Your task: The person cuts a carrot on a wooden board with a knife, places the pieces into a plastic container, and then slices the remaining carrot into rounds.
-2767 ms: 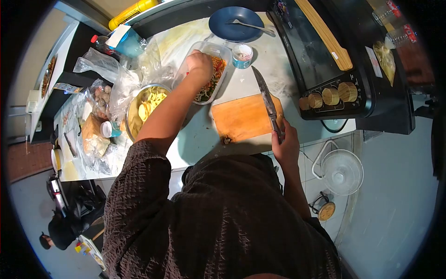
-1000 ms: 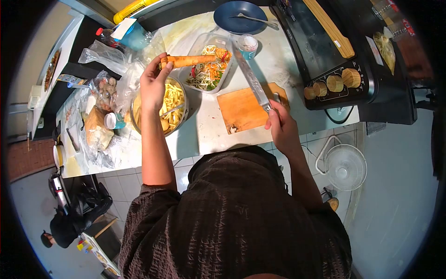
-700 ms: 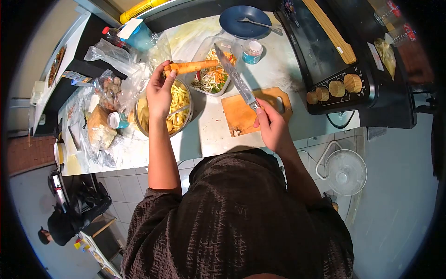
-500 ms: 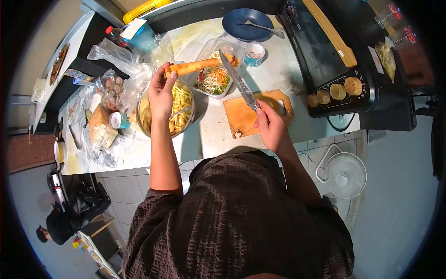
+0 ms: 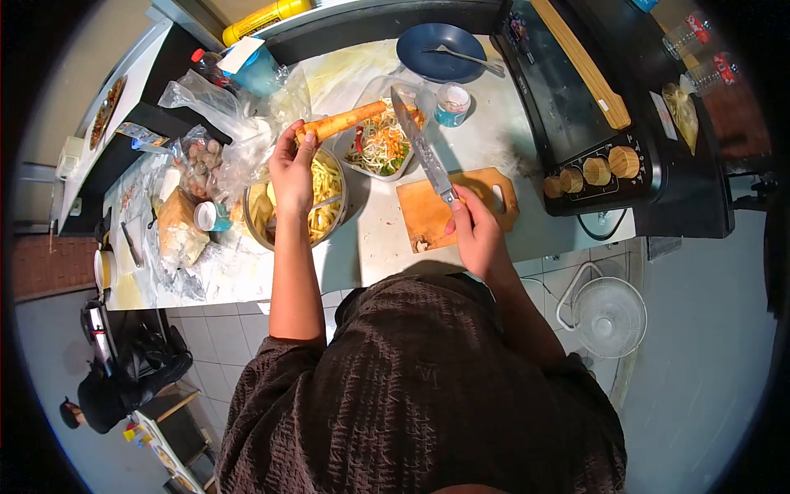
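Observation:
A peeled orange carrot [image 5: 344, 121] is gripped at its thick end by my left hand [image 5: 292, 169], and its other end reaches over a clear container [image 5: 370, 170] of bean sprouts, orange shreds and greens. My right hand [image 5: 477, 235] is closed round the handle of a large knife [image 5: 425, 152], whose blade points up and left, its tip close to the carrot's far end. Beneath the knife hand lies a wooden cutting board [image 5: 424, 212]. Partly behind my left forearm is a round bowl of pale yellow strips [image 5: 325, 185].
A blue plate [image 5: 428, 51] with a fork and a small tub [image 5: 453, 104] stand beyond the container. At the right is a black griddle [image 5: 568, 90]. Plastic bags [image 5: 197, 160] fill the left side. A person [image 5: 111, 399] is at the lower left; a white fan [image 5: 609, 317] is at the right.
The view has shifted slightly. The carrot and knife are still held, with the knife tip and carrot end close together in both frames.

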Tool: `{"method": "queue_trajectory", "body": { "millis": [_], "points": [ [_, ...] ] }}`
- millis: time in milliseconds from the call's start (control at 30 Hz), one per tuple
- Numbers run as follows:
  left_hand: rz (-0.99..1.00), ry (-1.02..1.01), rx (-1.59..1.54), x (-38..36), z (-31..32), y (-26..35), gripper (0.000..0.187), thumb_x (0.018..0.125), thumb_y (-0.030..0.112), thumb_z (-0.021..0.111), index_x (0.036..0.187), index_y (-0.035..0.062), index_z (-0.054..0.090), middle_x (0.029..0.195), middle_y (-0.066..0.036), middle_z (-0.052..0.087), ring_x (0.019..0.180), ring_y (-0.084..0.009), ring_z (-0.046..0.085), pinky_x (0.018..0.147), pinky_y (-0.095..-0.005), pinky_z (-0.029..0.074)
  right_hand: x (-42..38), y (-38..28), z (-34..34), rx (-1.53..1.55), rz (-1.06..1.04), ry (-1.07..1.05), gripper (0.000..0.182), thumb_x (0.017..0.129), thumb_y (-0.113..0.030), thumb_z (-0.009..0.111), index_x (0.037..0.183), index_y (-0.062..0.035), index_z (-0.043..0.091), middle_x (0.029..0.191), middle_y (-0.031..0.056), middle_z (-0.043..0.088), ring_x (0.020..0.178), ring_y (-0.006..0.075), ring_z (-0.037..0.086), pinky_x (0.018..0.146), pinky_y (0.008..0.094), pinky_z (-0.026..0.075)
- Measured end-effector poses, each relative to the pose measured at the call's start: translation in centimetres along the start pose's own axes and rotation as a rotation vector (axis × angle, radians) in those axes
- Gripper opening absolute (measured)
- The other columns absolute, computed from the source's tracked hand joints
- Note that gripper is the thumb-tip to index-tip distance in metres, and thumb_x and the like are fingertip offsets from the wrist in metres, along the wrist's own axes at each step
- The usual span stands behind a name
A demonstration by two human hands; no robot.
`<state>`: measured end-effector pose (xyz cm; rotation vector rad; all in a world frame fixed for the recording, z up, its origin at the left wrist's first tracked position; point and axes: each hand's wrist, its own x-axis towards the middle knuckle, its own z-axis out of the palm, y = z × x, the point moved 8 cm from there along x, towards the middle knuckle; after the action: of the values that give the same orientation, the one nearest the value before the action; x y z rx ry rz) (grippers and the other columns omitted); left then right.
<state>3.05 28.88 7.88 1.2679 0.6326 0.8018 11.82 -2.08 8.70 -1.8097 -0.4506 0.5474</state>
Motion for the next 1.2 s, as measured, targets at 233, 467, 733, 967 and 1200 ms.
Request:
{"method": "queue_trajectory", "body": {
  "millis": [233, 467, 733, 967, 1200],
  "points": [
    [-0.098, 0.005, -0.109, 0.2, -0.3, -1.2, 0.043, 0.098, 0.012, 0.062, 0.131, -0.0118, 0.049, 0.118, -0.015, 0.061, 0.105, -0.0201, 0.062, 0.096, -0.0333, 0.052, -0.1, 0.2, 0.1, 0.074, -0.029, -0.035, 0.032, 0.103, -0.011, 0.045, 0.13, 0.0028, 0.055, 0.079, 0.0028, 0.057, 0.07, 0.0085, 0.055, 0.066, 0.0244, 0.046],
    [-0.126, 0.001, -0.114, 0.0, -0.3, -1.2, 0.043, 0.098, 0.012, 0.061, 0.131, -0.0121, 0.049, 0.119, -0.016, 0.061, 0.106, -0.0214, 0.063, 0.097, -0.0357, 0.052, 0.2, 0.5, 0.2, 0.057, -0.027, -0.051, 0.031, 0.103, -0.011, 0.046, 0.13, 0.003, 0.055, 0.079, 0.0026, 0.057, 0.07, 0.0084, 0.055, 0.066, 0.0243, 0.046],
    [-0.164, 0.02, -0.118, -0.1, -0.9, -1.5, 0.039, 0.099, 0.011, 0.059, 0.13, -0.0112, 0.052, 0.116, -0.015, 0.063, 0.103, -0.0202, 0.063, 0.097, -0.036, 0.053, 0.7, 1.1, -0.2, 0.086, -0.043, -0.079, 0.03, 0.103, -0.01, 0.046, 0.129, 0.0034, 0.055, 0.079, 0.0024, 0.056, 0.071, 0.0085, 0.055, 0.067, 0.0247, 0.046],
    [-0.159, 0.015, -0.129, -0.2, -0.8, -1.5, 0.043, 0.099, 0.012, 0.06, 0.131, -0.0139, 0.049, 0.117, -0.018, 0.062, 0.103, -0.0219, 0.064, 0.094, -0.0349, 0.053, 0.7, 1.0, -0.1, 0.087, -0.053, -0.086, 0.031, 0.103, -0.011, 0.046, 0.13, 0.003, 0.054, 0.079, 0.0019, 0.055, 0.071, 0.0082, 0.054, 0.066, 0.0239, 0.045],
    [-0.195, 0.006, -0.157, -0.3, -0.8, -1.7, 0.041, 0.099, 0.011, 0.059, 0.13, -0.0134, 0.05, 0.117, -0.017, 0.063, 0.103, -0.0225, 0.064, 0.094, -0.0344, 0.053, 0.6, 0.9, -0.1, 0.048, -0.051, -0.093, 0.032, 0.103, -0.011, 0.047, 0.131, 0.0009, 0.055, 0.075, 0.0013, 0.056, 0.069, 0.008, 0.054, 0.067, 0.0241, 0.045]
  ]
}}
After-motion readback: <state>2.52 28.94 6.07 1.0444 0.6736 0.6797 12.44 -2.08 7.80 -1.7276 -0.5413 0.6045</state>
